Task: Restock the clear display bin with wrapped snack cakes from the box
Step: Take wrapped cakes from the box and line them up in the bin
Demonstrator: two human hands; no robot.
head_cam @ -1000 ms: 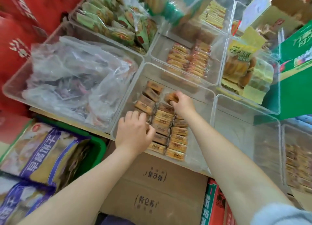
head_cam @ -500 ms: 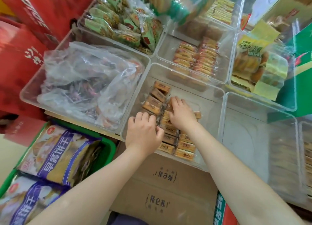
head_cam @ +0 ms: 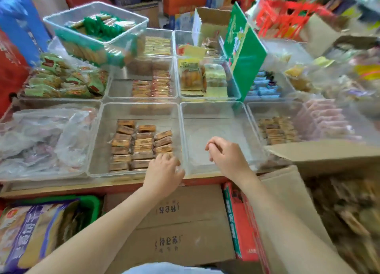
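Note:
The clear display bin (head_cam: 98, 142) stands at the counter's front with three rows of brown wrapped snack cakes (head_cam: 141, 144) in it. My left hand (head_cam: 164, 173) reaches over the bin's near right corner, its fingertips resting on the nearest cakes. My right hand (head_cam: 224, 154) hovers over the empty clear bin (head_cam: 218, 111) to the right, fingers loosely curled and holding nothing. The open cardboard box (head_cam: 320, 152) sits at the right, its blurred wrapped contents (head_cam: 349, 208) below the flap.
Further clear bins of packaged snacks (head_cam: 65, 82) fill the counter behind and beside. A bin of crumpled plastic bags (head_cam: 41, 138) is at the left. Closed cartons (head_cam: 181, 222) and a green crate of biscuit bags (head_cam: 37, 228) stand below the counter edge.
My right hand has left the cakes and moved right, over the empty bin. My left hand has shifted to the bin's near right corner. The view has swung up and to the right.

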